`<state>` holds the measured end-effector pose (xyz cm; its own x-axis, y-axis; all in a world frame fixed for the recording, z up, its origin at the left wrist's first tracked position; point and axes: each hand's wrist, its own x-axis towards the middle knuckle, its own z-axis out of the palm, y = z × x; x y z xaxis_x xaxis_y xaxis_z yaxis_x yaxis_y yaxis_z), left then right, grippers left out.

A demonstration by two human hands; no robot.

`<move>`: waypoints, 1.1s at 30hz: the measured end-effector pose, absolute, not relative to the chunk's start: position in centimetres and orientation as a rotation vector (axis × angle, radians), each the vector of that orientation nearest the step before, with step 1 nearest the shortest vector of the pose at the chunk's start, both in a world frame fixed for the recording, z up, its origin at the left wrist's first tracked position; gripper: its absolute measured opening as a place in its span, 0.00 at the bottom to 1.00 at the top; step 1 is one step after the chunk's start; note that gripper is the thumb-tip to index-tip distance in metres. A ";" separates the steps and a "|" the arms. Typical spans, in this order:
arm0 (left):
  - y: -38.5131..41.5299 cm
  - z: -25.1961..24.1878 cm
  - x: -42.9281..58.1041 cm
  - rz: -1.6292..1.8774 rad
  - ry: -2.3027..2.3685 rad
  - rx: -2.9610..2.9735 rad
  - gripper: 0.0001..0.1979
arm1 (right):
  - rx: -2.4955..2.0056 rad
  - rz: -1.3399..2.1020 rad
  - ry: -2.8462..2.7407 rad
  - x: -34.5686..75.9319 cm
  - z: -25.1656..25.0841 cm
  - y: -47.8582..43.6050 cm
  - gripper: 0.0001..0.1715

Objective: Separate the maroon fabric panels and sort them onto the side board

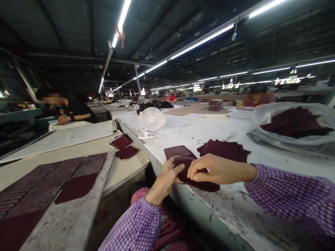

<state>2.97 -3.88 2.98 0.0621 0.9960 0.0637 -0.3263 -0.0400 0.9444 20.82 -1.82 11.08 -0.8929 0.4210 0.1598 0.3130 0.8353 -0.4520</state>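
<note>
A dark maroon fabric piece is between my two hands at the near edge of the white table. My left hand grips its left side, thumb on top. My right hand pinches the same piece from the right, fingers bent and pressed together. Below my right hand, part of a maroon piece lies along the table edge. Just behind is a flat panel with a speckled surface. A fanned pile of maroon fabric pieces lies beyond my right hand.
A white clip fan stands on the table. At right sits a clear plastic bag with maroon pieces. A board at left carries rows of speckled panels. Co-workers sit at left and far right.
</note>
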 end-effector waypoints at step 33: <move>-1.9 4.0 7.0 1.037 1.195 1.687 0.11 | -1.128 1.528 -2.238 26.3 8.7 1.2 0.25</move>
